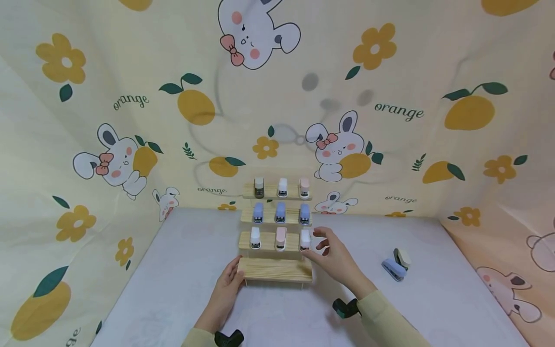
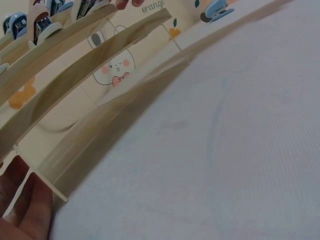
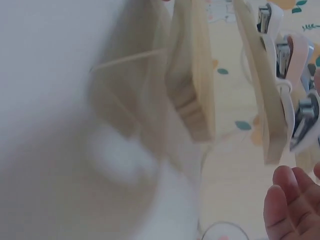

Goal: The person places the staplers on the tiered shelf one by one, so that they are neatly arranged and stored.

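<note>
A tiered wooden display rack [image 1: 275,270] with clear supports stands on the table. My left hand [image 1: 227,282] rests against the left end of its lowest board, fingers beside the clear side panel [image 2: 42,175] in the left wrist view. At the right end of the board above is a white mini stapler [image 1: 305,239]. Around it my right hand [image 1: 336,258] is loosely curved, thumb near its front and index finger beside it. In the right wrist view, the visible fingers [image 3: 282,200] are apart from that stapler. A pink stapler [image 1: 281,238] and another white one [image 1: 255,237] share that board.
Three blue staplers [image 1: 280,212] stand on the second board from the top. The top board holds a dark [image 1: 259,187], a white [image 1: 283,187] and a pink stapler [image 1: 304,188]. Rightward on the table lie a blue stapler [image 1: 394,269] and a pale-topped one [image 1: 402,259].
</note>
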The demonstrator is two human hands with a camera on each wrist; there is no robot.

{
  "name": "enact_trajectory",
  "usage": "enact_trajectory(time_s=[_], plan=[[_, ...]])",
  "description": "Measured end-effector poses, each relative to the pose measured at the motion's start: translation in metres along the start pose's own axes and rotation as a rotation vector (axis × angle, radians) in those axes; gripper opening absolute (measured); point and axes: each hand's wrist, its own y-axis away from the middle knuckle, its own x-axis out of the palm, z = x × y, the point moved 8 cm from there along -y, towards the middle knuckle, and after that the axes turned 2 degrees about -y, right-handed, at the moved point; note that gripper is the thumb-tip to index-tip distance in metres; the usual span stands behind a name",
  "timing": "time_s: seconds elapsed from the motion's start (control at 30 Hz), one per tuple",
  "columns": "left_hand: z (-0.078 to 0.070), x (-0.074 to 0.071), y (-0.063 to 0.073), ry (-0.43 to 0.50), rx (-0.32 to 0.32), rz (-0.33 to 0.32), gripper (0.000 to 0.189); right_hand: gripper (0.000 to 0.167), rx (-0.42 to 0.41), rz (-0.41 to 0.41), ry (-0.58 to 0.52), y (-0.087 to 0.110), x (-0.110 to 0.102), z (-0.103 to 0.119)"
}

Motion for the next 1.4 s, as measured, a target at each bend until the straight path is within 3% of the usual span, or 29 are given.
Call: enact_trajectory(time_s=[0.5,0.73,0.97,1.4], plan=[[0.0,-0.001,-0.001,0.018,0.012,0.016,0.055,0.077,0.03,-0.056,0.154,0.026,-0.054,-0.047],[-0.002,-0.001,0.001,0.023,0.018,0.028,0.056,0.078,0.083,-0.051,0.175,0.038,-0.074,-0.069],[-0.003,0.0,0.0,0.027,0.013,0.03,0.055,0.078,0.083,-0.106,0.217,0.05,-0.097,-0.086],[-0.004,0.0,0.001,0.029,0.019,0.032,0.054,0.097,0.208,-0.075,0.29,0.062,-0.121,-0.117]])
